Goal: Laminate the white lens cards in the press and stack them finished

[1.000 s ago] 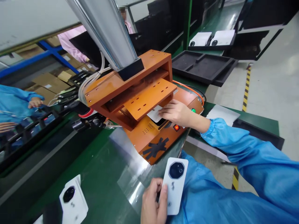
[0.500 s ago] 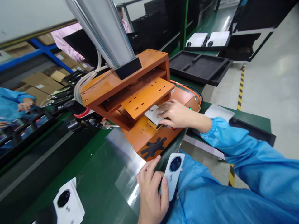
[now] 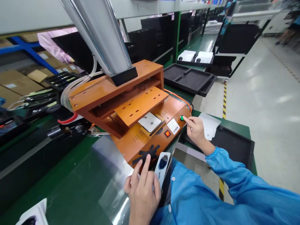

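Observation:
My right hand (image 3: 196, 129) holds nothing. Its outstretched index finger touches the green button (image 3: 182, 118) on the front of an orange press (image 3: 126, 140). A white phone panel (image 3: 150, 121) with a small dark logo lies in the press's holder, partly below the raised orange plate (image 3: 142, 104). My left hand (image 3: 145, 190) has its fingers spread, and a fingertip lies at the black tape patch (image 3: 146, 154). Beside its thumb is a white phone back cover (image 3: 161, 172) with a dark round camera area; the hand hides its lower part.
A metal cylinder (image 3: 100, 37) rises above the press. More phone covers (image 3: 35, 214) lie at the lower left. To the right are a white sheet-like piece (image 3: 208, 125) and a black tray (image 3: 234, 145). Further black trays (image 3: 187, 78) stand behind. A person's pink sleeve (image 3: 55, 47) shows across the bench.
My right hand has left the white panel in the press and moved right to the green button. My left hand has shifted onto the black tape. The whole view has turned somewhat right.

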A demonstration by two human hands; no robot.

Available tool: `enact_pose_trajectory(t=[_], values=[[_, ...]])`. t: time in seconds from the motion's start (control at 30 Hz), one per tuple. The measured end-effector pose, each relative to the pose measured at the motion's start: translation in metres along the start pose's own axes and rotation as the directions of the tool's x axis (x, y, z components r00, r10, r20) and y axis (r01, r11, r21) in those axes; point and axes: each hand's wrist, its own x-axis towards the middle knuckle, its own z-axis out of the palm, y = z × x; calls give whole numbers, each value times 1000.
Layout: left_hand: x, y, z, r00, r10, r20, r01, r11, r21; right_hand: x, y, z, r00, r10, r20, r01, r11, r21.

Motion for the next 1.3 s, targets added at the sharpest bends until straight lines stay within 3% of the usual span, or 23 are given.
enact_pose_trajectory(t=[0.13,0.23,0.3,0.33,0.4,0.43,0.5,0.53,0.6,0.67,0.8,0.9,1.0,1.17,1.23,1.3], values=[[6,-1,-8,998,53,37,-53,999,-1,14,0,0,1000,15,5,-15,999,39],[1,1,-18,995,96,-27,-97,992,-74,3,-15,-20,995,91,28,-95,963,254],[-8,10,-18,994,48,-102,-65,985,-163,-23,-40,-42,984,93,149,-159,838,522],[-13,17,-16,993,1,-116,-26,976,-217,-41,-56,-54,968,49,245,-202,731,652],[-21,34,-6,994,-85,-71,58,947,-316,-79,-92,-75,905,-53,422,-332,534,777],[-25,42,1,995,-97,-28,81,933,-350,-97,-109,-83,856,-78,510,-415,485,770],[-30,56,13,994,-84,67,103,925,-366,-124,-127,-88,757,83,648,-606,458,650],[-32,59,17,991,-75,113,111,927,-358,-131,-126,-86,713,210,668,-672,474,568],[-37,59,21,981,-49,189,112,933,-341,-133,-97,-74,660,450,602,-726,587,358],[-46,49,20,976,-18,215,93,935,-342,-123,-40,-59,676,555,485,-646,763,27],[-74,24,12,992,-8,129,58,919,-390,-99,85,-39,662,606,442,-564,790,-238],[-92,18,8,996,0,85,35,910,-413,-96,136,-30,639,582,502,-462,813,-354],[-101,24,-2,996,1,86,35,910,-413,-101,151,-21,636,532,559,-356,845,-399],[-112,27,-31,985,-61,160,117,922,-368,-104,155,-9,685,450,573,-250,884,-395],[-120,14,-44,976,-151,156,190,943,-274,-104,154,-1,730,430,532,-237,889,-392],[-130,-2,-56,957,-274,98,283,955,-94,-105,141,7,832,352,428,-210,915,-344]])
